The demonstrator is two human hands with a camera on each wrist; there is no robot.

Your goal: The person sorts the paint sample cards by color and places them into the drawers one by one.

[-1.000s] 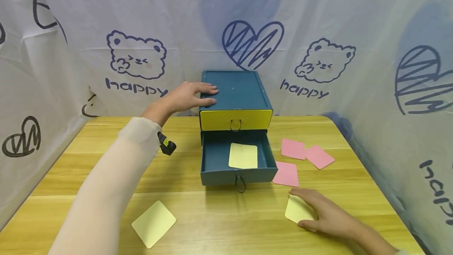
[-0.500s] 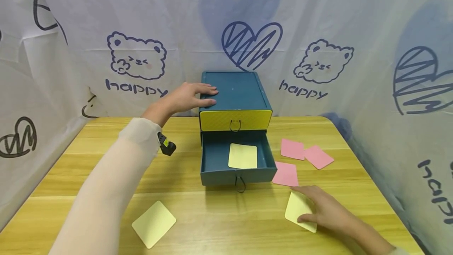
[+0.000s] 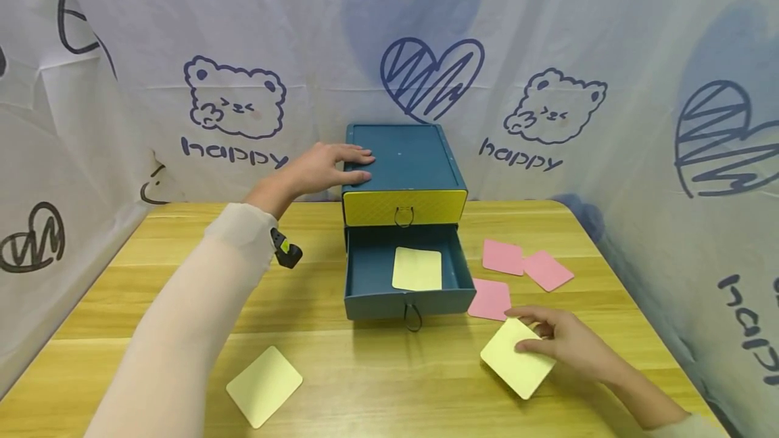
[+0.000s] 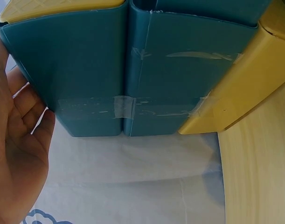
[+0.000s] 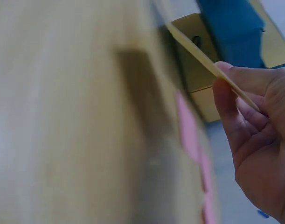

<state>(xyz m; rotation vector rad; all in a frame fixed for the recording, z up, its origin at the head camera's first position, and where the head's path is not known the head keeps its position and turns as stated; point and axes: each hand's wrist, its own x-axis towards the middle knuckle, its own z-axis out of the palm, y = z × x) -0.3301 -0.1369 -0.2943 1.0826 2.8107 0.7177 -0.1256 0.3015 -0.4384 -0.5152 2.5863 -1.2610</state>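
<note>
The right hand (image 3: 573,345) pinched a flat, pale-yellow, round-cornered square card (image 3: 512,361) front-right of the blue rectangular drawer box (image 3: 406,159), whose top the left hand (image 3: 318,167) touched, fingers extended.

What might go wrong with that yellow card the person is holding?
The pale yellow square card is pinched only at one side by the right-hand grip, so it might slip or tilt.
That grip looks close to a pink square card, which it might nudge.
The pulled-out blue drawer has a raised front, which could catch the held card if passed low.
</note>
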